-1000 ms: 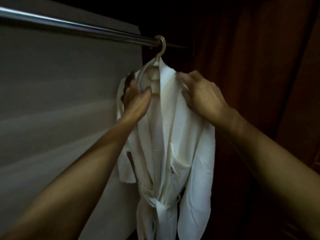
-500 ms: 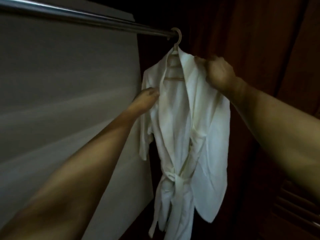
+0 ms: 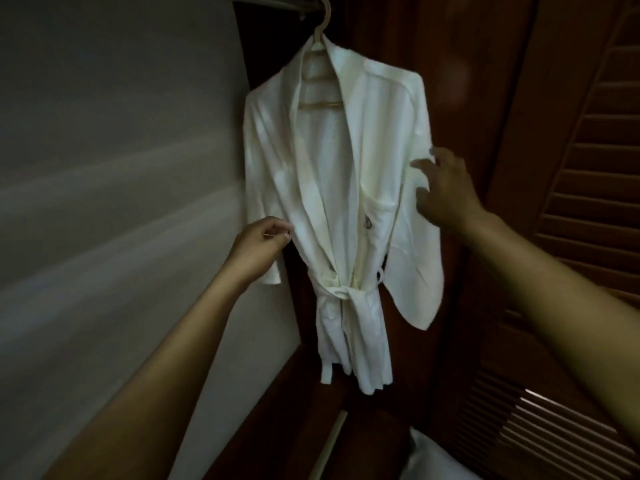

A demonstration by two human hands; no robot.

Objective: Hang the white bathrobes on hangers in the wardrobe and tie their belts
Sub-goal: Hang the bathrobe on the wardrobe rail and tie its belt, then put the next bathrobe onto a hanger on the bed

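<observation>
- Looking into the wardrobe, one white bathrobe (image 3: 322, 188) hangs on a single pale hanger (image 3: 320, 104), which is hooked at the very top of the view.
- One belt (image 3: 346, 292) is knotted round the bathrobe's waist, with its ends hanging down the front.
- There is one chest pocket (image 3: 379, 216) on the bathrobe, bearing a small dark emblem.
- Left of the bathrobe is a pale wall panel (image 3: 121, 168). Right of it is one dark louvred door (image 3: 588, 168), and dark wood lies behind it.
- Below the bathrobe lie a pale slanting strip (image 3: 332, 441) and a bit of white cloth (image 3: 436, 459). I cannot tell what the cloth is.
- Nothing stands in front of the bathrobe except the two hands.
- The left hand (image 3: 261, 242) is at the bathrobe's left side with its fingers curled. I cannot tell if they nip the cloth.
- The right hand (image 3: 446, 195) is at the bathrobe's right sleeve, its fingers spread and loose.
</observation>
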